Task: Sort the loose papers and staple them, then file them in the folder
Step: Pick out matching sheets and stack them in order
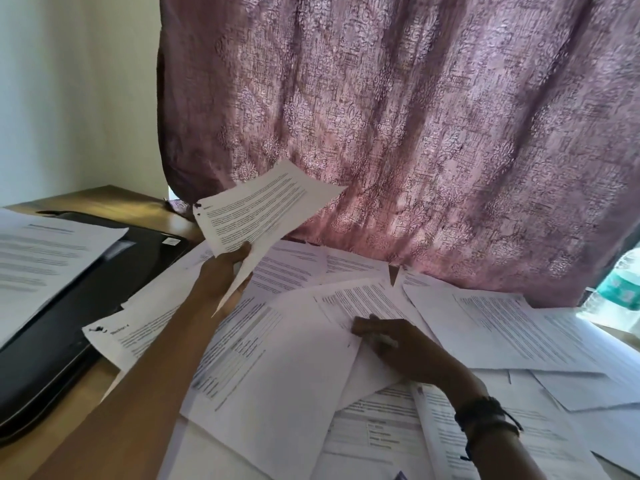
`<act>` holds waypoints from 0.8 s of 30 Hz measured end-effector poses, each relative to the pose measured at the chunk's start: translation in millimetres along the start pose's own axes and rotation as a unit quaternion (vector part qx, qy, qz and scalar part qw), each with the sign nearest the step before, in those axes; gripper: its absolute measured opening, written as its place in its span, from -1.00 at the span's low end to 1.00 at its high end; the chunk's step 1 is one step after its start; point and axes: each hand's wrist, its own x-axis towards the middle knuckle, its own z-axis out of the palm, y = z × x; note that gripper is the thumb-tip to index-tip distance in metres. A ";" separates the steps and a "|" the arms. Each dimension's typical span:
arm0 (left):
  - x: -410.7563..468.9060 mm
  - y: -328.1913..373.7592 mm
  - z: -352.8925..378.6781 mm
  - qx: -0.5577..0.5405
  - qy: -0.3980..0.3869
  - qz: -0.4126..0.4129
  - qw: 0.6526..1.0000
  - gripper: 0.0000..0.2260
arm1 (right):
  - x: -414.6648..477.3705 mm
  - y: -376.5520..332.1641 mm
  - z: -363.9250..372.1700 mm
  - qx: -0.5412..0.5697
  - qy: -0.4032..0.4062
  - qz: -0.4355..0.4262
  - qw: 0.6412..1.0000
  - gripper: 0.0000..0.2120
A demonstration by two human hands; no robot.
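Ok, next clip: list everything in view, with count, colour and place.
loose papers: many, white printed, overlapping across the table
held sheets: at least two, white printed, raised at centre left
folder: one, black, on the table at left
printed sheet: one, white, lying on the folder
table: one, brown wood
curtain: one, mauve patterned, hanging behind the table
bottle: one, clear with teal label, far right
wristbands: dark, on the right wrist
left hand: grips the held sheets
right hand: on the loose papers, grip unclear
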 end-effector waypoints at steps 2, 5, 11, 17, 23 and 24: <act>-3.1 0.5 3.8 0.024 -0.003 0.004 1.000 -0.85 | -1.9 2.2 0.4 -0.042 0.083 0.035 0.995 -0.64; 0.1 0.3 2.0 0.072 0.017 0.008 0.997 -0.75 | -9.6 -2.6 -0.7 -0.229 0.196 0.174 0.938 -0.61; 12.3 -4.7 -9.3 0.122 0.023 0.014 0.992 -0.59 | -5.5 -11.9 9.8 -0.198 0.149 0.122 0.961 -0.56; 35.8 -13.4 -29.8 0.169 -0.028 0.025 0.985 -0.31 | -10.9 -19.2 1.5 -0.178 0.180 0.205 0.945 -0.17; 12.0 -8.2 -5.1 0.224 -0.019 0.037 0.974 -0.36 | -8.2 -19.6 8.4 -0.124 0.203 0.182 0.954 -0.46; 10.1 -8.7 -2.8 0.226 -0.026 0.043 0.973 -0.39 | -9.1 -20.0 7.6 -0.103 0.212 0.192 0.953 -0.44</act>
